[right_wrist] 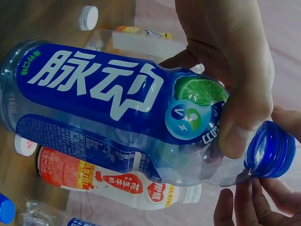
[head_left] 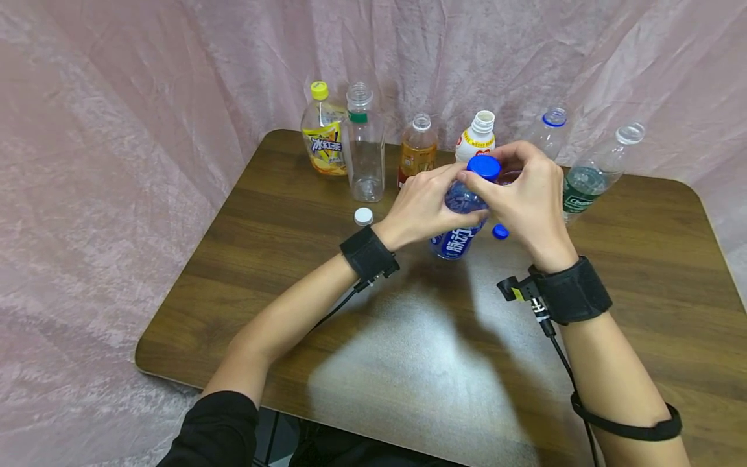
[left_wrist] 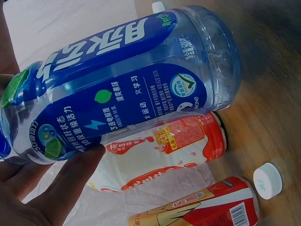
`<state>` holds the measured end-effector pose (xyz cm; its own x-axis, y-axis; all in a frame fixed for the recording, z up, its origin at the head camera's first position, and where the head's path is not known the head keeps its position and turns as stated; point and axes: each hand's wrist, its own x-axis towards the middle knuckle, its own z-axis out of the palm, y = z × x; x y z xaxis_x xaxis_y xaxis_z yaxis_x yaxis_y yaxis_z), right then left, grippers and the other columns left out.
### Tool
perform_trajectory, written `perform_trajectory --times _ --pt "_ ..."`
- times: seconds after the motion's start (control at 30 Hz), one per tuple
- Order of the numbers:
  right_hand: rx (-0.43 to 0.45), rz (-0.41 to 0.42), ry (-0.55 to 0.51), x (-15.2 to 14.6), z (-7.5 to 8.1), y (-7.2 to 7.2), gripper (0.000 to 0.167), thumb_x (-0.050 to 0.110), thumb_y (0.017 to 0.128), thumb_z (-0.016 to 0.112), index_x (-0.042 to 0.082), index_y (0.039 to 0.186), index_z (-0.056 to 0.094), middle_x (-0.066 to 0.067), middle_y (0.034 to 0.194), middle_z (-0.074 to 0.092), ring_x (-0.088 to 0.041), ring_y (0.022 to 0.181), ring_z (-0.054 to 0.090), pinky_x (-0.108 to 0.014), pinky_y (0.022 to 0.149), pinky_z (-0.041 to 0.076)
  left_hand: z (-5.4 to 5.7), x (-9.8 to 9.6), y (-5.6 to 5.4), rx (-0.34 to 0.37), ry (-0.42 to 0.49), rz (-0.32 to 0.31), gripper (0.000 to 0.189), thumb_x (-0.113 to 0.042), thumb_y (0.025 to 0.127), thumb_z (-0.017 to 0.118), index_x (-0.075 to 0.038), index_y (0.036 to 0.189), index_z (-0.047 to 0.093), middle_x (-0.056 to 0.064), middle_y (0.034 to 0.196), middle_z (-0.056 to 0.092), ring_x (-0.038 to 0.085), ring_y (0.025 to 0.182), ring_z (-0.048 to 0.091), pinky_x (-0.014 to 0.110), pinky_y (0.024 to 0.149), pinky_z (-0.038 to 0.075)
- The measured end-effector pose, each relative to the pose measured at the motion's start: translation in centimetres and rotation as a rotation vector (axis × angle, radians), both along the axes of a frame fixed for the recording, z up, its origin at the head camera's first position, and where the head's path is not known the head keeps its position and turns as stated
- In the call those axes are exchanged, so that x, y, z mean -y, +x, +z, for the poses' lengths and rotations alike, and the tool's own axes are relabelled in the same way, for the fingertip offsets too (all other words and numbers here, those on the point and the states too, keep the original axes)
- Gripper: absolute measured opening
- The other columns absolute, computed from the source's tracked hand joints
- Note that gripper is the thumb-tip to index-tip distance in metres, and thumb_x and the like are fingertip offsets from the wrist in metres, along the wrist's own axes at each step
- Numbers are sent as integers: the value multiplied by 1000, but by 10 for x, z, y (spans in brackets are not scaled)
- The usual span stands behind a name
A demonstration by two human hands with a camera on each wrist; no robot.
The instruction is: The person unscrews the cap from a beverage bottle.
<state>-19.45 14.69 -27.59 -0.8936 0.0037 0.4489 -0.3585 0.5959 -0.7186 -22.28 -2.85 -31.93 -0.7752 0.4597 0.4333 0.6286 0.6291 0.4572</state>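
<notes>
A clear plastic bottle [head_left: 458, 243] with a blue label and a lime picture is in front of me, leaning a little, its base low over the tabletop. My left hand [head_left: 423, 204] grips it round the shoulder, thumb on the near side. A blue screw cap [head_left: 484, 167] sits at the bottle's mouth. Fingers and thumb of my right hand [head_left: 528, 194] pinch this cap from the right. In the right wrist view the cap [right_wrist: 277, 149] is at the neck, with fingertips against its edge.
Behind stand a yellow-capped bottle [head_left: 323, 146], a tall clear bottle [head_left: 366, 162], an amber-labelled bottle [head_left: 418, 152], a white bottle [head_left: 475, 141], a blue-ringed bottle [head_left: 551, 133] and a green-labelled bottle [head_left: 586, 181]. A white cap [head_left: 364, 216] and another blue cap [head_left: 500, 231] lie on the table [head_left: 233, 259].
</notes>
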Motion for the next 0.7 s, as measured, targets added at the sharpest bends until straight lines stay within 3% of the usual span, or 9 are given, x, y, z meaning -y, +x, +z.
perform_trajectory --times 0.23,0.4,0.6,0.7 --pt "-36 96 46 -5 4 -1 41 31 84 84 5 116 77 -9 106 70 -1 85 61 -6 75 45 0 1 0 0 -5 -11 73 -54 84 81 -15 141 58 1 129 72 15 112 71 23 92 54" --pt "0 173 56 -8 9 -1 37 19 86 78 8 121 76 -12 115 73 -6 87 65 -6 76 46 0 1 -1 -6 -26 -4 72 -55 84 80 -16 140 58 -1 128 72 14 110 70 23 91 54" --pt "70 259 50 -10 12 -1 42 8 85 71 10 127 72 -9 124 73 -14 103 66 -13 86 50 -1 2 0 14 -46 1 75 -55 85 78 -16 145 56 -1 127 71 15 109 70 25 90 55" --pt "92 311 55 -11 13 -2 51 5 86 69 12 137 65 -7 134 70 -20 118 66 -25 97 53 -3 3 0 27 -46 0 74 -55 85 78 -15 144 56 -1 126 72 15 107 70 24 89 55"
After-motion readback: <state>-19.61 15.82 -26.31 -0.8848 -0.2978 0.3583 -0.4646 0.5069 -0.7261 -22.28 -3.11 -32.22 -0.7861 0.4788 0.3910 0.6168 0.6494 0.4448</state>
